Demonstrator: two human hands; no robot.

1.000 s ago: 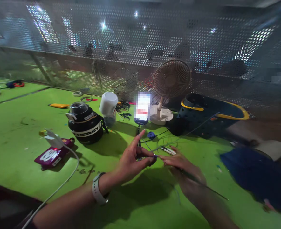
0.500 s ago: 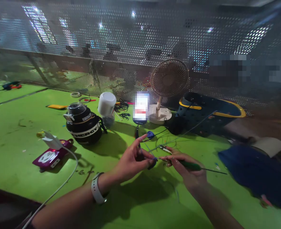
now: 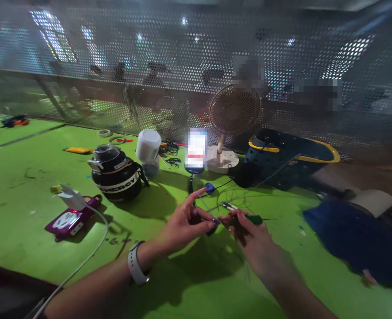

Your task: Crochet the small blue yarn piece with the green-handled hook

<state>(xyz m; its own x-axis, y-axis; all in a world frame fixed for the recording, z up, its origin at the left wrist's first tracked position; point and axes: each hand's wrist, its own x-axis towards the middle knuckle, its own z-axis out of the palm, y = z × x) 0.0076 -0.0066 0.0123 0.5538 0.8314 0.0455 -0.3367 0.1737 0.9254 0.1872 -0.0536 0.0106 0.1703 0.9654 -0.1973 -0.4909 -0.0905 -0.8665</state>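
My left hand (image 3: 182, 221) pinches a small blue-purple crochet piece (image 3: 212, 226) between thumb and fingers. Its index finger points up and away, with a strand of yarn (image 3: 204, 203) stretched from it down to the piece. In my right hand (image 3: 256, 239) is a crochet hook (image 3: 255, 219) with a green handle; the fingers wrap round it and its tip is close against the piece. Just beyond the right fingers lies a slim black-and-white tool (image 3: 229, 206). A blue crocheted bit (image 3: 209, 188) rests on the green table, behind the left fingertip.
Behind my hands stand a lit phone (image 3: 196, 153), a fan (image 3: 235, 110) and a dark basket (image 3: 265, 159) with yellow handles. To the left are a black bottle (image 3: 116, 181), a white-lidded jar (image 3: 148, 145) and a purple power strip (image 3: 63, 222). Navy cloth (image 3: 345, 243) lies right.
My right hand has turned, so the hook's handle points more away from me and less of its rear shaft shows. My left hand holds nearly the same pose.
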